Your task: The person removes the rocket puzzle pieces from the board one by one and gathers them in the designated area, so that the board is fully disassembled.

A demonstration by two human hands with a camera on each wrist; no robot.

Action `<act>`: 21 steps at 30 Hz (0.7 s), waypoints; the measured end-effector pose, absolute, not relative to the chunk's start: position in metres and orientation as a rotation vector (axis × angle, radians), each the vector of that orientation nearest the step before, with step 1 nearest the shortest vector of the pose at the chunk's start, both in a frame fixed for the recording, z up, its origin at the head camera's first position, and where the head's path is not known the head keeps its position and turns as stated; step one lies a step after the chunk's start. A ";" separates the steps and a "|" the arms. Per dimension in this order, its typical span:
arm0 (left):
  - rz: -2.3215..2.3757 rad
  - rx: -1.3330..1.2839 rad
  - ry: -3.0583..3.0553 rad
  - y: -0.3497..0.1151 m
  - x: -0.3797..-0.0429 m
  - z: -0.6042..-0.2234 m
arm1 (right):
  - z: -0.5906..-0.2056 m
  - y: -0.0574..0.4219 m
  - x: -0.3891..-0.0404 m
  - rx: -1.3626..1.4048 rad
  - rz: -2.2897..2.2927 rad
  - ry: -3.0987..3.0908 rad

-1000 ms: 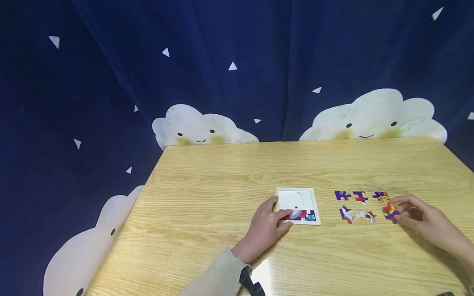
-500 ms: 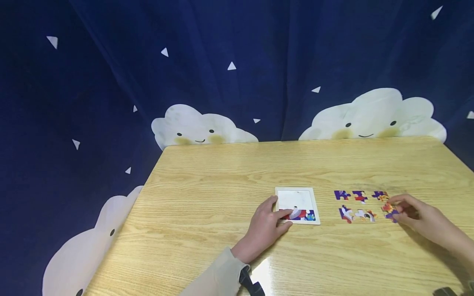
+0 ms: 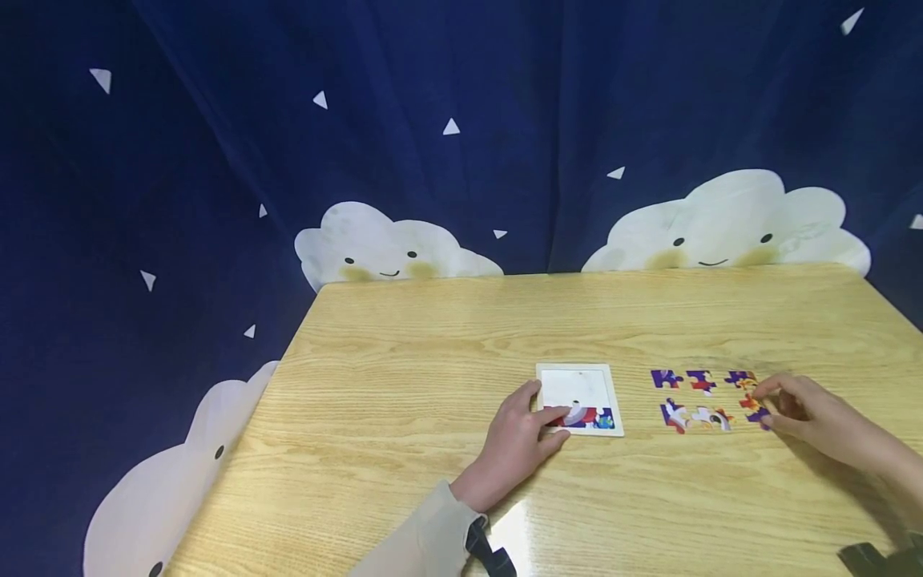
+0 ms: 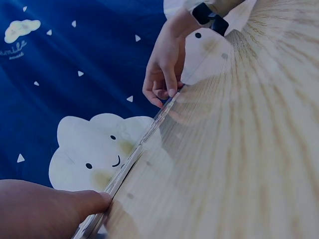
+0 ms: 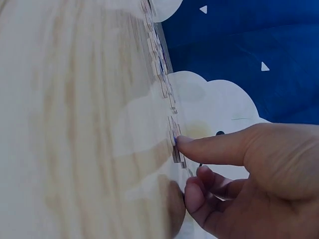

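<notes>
My left hand (image 3: pixel 515 437) rests at the left side of a square white puzzle tray (image 3: pixel 616 401). One finger lies over the joined pieces (image 3: pixel 587 418) in its front row, and the thumb (image 4: pixel 97 201) presses at the tray's front edge. To the right, my right hand (image 3: pixel 815 413) pinches an orange and purple puzzle piece (image 3: pixel 752 406) on the table between thumb and index finger. The right thumb (image 5: pixel 199 148) touches the piece's near edge in the right wrist view. Just behind it lies a purple and yellow piece (image 3: pixel 740 379).
More loose pieces lie between tray and right hand: a purple one (image 3: pixel 665 379), a red and purple one (image 3: pixel 699 381), a white and purple one (image 3: pixel 674 416) and a mostly white one (image 3: pixel 712 418). A blue curtain (image 3: pixel 433 96) with clouds stands behind the wooden table (image 3: pixel 404 353).
My right hand has slid slightly left, with the orange and purple puzzle piece moving a little left under its fingers. The left hand and tray have stayed in place.
</notes>
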State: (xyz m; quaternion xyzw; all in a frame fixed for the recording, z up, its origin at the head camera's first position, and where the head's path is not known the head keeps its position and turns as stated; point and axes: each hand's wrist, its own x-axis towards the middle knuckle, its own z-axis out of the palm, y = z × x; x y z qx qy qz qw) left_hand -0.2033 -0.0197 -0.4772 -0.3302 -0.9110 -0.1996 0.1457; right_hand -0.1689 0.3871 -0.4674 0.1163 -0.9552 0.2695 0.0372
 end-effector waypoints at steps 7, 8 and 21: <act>-0.562 -0.965 -2.606 -0.019 -0.204 -0.476 | -0.468 0.386 -0.167 0.342 0.846 -2.903; -0.559 -0.967 -2.605 -0.019 -0.204 -0.476 | -0.468 0.385 -0.167 0.328 0.847 -2.894; -0.581 -0.946 -2.621 -0.019 -0.204 -0.478 | -0.456 0.318 -0.176 0.501 1.053 -2.648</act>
